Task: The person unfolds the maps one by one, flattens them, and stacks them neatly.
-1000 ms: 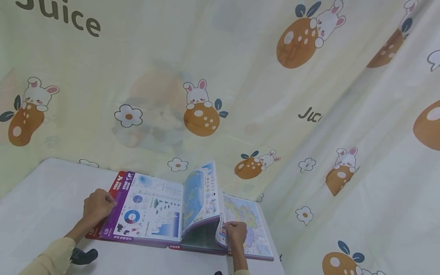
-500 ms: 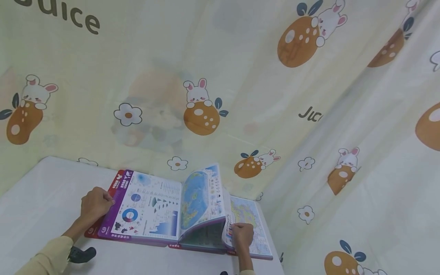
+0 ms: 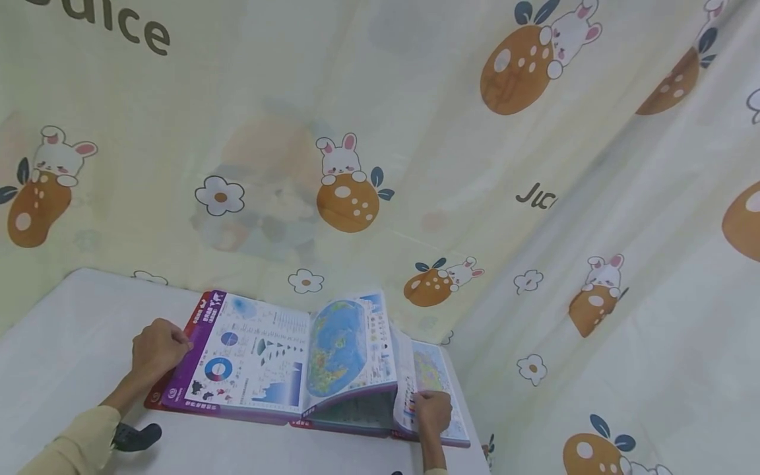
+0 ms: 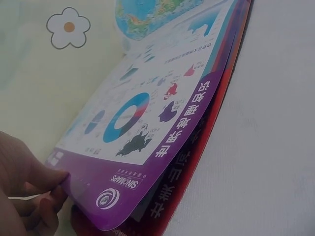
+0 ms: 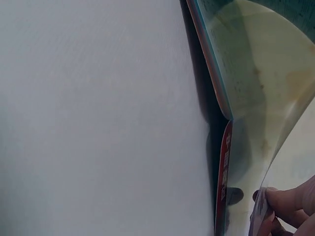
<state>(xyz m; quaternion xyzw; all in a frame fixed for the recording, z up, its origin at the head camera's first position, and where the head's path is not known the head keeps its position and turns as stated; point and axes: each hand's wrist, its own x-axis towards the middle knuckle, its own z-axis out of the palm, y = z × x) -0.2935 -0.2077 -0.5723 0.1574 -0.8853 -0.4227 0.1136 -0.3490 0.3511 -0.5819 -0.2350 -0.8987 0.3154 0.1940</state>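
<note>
A glossy fold-out map with a purple border (image 3: 204, 349) lies partly unfolded on the white table. My left hand (image 3: 157, 348) pinches its left edge; in the left wrist view, the thumb and fingers (image 4: 51, 184) grip near the purple corner printed SINOMAPS. Under it shows the edge of a red-bordered map (image 4: 197, 162). The middle panel, with a blue world map (image 3: 338, 349), arches up off the layers below. At the right, my right hand (image 3: 434, 412) pinches the edge of a curled panel (image 3: 406, 389). The right wrist view shows its thumb and fingertips at the sheet's edge.
The table's white top (image 3: 77, 349) extends to the left and in front of the maps. A pale curtain (image 3: 255, 86) printed with rabbits and orange fruit hangs behind and to the right. A black strap end (image 3: 138, 437) sticks out by the left sleeve (image 3: 74, 445).
My right hand has drawn the curled panel to the right, and the middle panel has spread wider and lower. My left hand keeps its pinch, moving slightly left.
</note>
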